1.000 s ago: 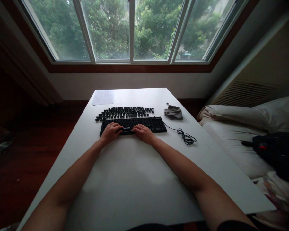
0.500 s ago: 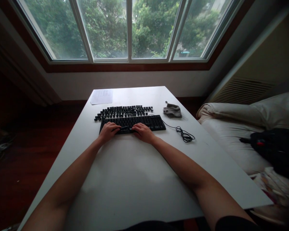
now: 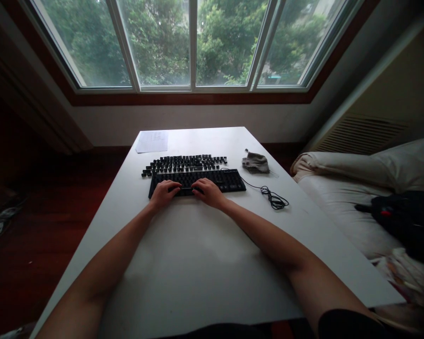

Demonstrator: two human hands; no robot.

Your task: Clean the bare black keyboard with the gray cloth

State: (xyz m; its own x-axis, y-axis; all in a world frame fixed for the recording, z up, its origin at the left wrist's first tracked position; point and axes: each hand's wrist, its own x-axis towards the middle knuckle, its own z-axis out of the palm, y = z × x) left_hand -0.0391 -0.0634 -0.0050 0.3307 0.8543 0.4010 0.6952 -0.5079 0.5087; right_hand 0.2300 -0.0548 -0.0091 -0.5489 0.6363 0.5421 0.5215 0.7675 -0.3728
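Note:
A black keyboard (image 3: 228,181) lies on the white table (image 3: 198,268), and rows of loose black keycaps (image 3: 183,163) are laid out just behind it. My left hand (image 3: 163,194) and my right hand (image 3: 209,193) rest on the keyboard's front edge with fingers curled. Between them their fingertips pinch the two ends of a long bar-shaped key (image 3: 186,189) at the front row. How far the key sits in the keyboard is hidden by the fingers.
The keyboard's black cable (image 3: 273,201) coils to the right. A crumpled grey cloth (image 3: 255,163) lies behind it and a sheet of paper (image 3: 151,141) at the far left corner. A bed (image 3: 339,197) with a black bag (image 3: 406,221) stands right of the table.
Both hands have stayed at the keyboard's front edge, with the fingers drawn slightly closer over the long key. The view has shifted a little.

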